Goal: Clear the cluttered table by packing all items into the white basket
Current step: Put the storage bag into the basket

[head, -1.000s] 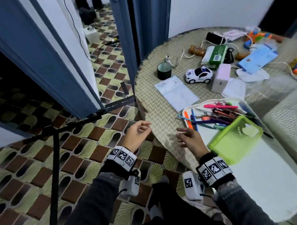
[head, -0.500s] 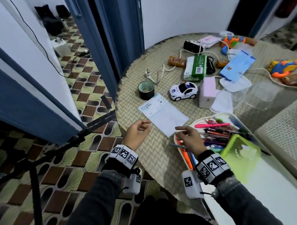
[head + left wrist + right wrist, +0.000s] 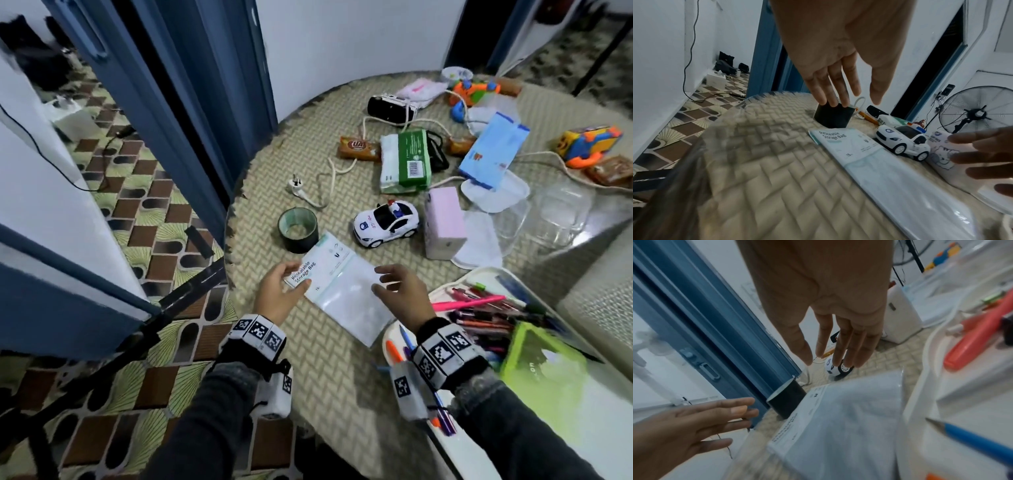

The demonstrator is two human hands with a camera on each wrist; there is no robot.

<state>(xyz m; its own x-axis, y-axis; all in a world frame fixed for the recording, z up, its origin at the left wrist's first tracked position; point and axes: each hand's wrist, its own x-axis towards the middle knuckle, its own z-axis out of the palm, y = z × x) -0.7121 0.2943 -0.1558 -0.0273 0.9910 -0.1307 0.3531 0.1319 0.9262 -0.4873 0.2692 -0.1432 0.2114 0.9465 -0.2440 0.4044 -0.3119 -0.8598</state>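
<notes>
A person's left hand (image 3: 278,297) and right hand (image 3: 401,294), fingers spread and holding nothing, flank a resealable storage bag (image 3: 342,287) lying flat on the woven table (image 3: 329,370); the white basket (image 3: 442,442) of pens sits at right.

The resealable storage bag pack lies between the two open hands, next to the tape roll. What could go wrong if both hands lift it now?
1. The resealable storage bag pack lies flat and looks slick, so the left hand and right hand may slip on it.
2. Its far corner touches the tape roll, which a lift could nudge.
3. The white basket already holds many pens; the pack may slide off them.
</notes>
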